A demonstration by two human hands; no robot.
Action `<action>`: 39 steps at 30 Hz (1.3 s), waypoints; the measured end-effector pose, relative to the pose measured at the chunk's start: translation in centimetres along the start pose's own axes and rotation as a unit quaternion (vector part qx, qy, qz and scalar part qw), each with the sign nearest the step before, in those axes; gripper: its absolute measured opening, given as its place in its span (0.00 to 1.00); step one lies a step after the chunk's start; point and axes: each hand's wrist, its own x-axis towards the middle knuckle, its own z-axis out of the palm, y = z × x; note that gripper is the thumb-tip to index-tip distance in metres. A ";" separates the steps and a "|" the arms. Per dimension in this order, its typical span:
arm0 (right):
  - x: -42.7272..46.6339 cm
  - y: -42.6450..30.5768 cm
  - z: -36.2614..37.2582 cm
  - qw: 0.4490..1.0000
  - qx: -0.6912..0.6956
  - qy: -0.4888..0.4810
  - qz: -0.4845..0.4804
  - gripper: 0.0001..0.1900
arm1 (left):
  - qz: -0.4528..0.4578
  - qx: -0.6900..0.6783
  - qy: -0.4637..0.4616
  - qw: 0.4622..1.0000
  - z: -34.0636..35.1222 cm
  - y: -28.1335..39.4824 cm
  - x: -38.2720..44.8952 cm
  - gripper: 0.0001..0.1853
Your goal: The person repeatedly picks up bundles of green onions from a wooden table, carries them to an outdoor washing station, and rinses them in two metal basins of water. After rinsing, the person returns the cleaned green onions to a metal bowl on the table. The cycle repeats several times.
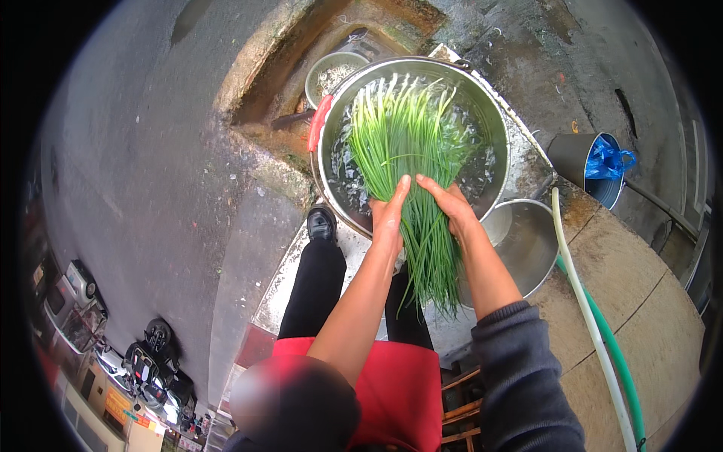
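Note:
A large bunch of green garlic chives or similar long greens (pixel 409 147) lies across a big round metal pot (pixel 502 141) holding water. My left hand (pixel 390 212) grips the bunch from its left side, thumb on top. From the right side my right hand (pixel 451 203) holds it as well, its thumb close to the other one. The pale stem ends point away from me over the water, and some look wetted. The leafy ends hang over the pot's near rim towards me. My fingers under the bunch are hidden. A red grip (pixel 320 123) is on the pot's handle at the left.
Behind the pot, a bowl (pixel 310 85) with pale scraps sits in a wet concrete basin (pixel 248 73). A metal basin (pixel 531 248) stands at the near right, beside a white hose (pixel 587 316) and a green hose (pixel 613 350). Further right lies a bucket (pixel 570 155) with a blue plastic bag (pixel 604 161).

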 end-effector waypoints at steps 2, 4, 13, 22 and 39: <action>2.2 0.9 -0.7 0.999 -0.028 0.014 0.041 0.38 | -0.067 0.065 -0.002 0.996 0.1 -0.3 1.9 0.41; 4.5 2.5 -1.1 0.998 -0.028 0.034 0.054 0.35 | -0.125 0.099 -0.001 0.987 0.4 -1.1 4.1 0.42; 5.8 2.3 -2.9 0.992 -0.108 -0.001 0.062 0.26 | -0.046 0.076 -0.119 0.989 -0.3 -3.1 5.2 0.31; -17.8 -5.5 -4.0 0.987 -0.140 0.015 -0.076 0.21 | -0.104 -0.057 -0.064 0.991 6.8 1.4 -15.5 0.18; -21.2 6.4 -4.8 0.979 -0.161 0.123 0.002 0.21 | -0.121 -0.042 -0.045 0.991 0.2 -7.0 -19.8 0.14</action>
